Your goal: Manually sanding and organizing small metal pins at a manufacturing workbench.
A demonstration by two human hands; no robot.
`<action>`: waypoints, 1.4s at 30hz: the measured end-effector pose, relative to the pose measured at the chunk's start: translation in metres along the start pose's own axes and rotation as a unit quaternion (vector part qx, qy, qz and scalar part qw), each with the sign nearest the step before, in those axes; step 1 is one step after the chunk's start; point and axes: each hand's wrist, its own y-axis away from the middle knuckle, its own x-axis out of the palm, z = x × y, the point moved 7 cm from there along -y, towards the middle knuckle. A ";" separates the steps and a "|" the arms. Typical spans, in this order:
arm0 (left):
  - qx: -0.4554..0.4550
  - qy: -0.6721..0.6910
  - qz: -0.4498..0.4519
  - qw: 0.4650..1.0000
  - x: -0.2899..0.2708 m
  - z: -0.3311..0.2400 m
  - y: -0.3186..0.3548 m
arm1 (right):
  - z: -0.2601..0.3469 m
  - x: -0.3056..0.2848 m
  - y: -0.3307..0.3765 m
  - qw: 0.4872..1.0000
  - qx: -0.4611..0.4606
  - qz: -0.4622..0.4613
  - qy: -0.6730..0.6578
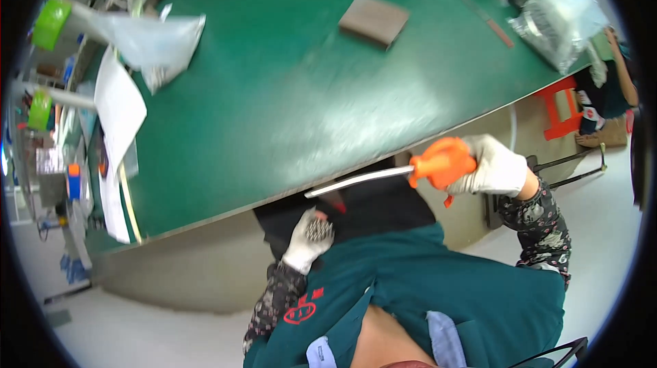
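Tool of bright orange plastic, rounded in the body and fitted with a long, thin white spout, is held by the right hand, whose white-gloved fingers are closed around its rear end. The spout's long axis is pointed leftward from that hand, roughly along the edge of the broad green table. Its free end is placed nearer the left hand — a little beyond it on the table side, with a gap left between them. A grey, speckled cluster is borne at the left hand, also white-gloved; whether the fingers are clamped on it or only cupped around it cannot be told. Black cloth is overhung by the spout, and a red patch is blurred there. On the table, a flat brown rectangular block is set well apart from both hands.
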 end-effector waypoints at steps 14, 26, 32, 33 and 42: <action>0.069 0.172 0.148 0.972 0.036 -0.098 0.016 | 0.011 -0.175 -0.071 0.840 -0.045 -0.471 0.266; 0.458 -0.109 0.109 0.875 0.072 -0.268 -0.043 | 0.087 0.069 -0.096 0.886 -0.114 0.138 -0.427; 0.534 -0.280 0.076 0.794 0.067 -0.256 -0.091 | 0.099 0.100 -0.139 0.768 -0.096 0.144 -0.616; 0.532 -0.280 0.077 0.795 0.066 -0.251 -0.096 | 0.097 0.100 -0.141 0.773 -0.088 0.132 -0.615; 0.552 -0.274 -0.006 0.787 0.054 -0.255 -0.096 | 0.101 0.103 -0.156 0.824 -0.106 0.127 -0.542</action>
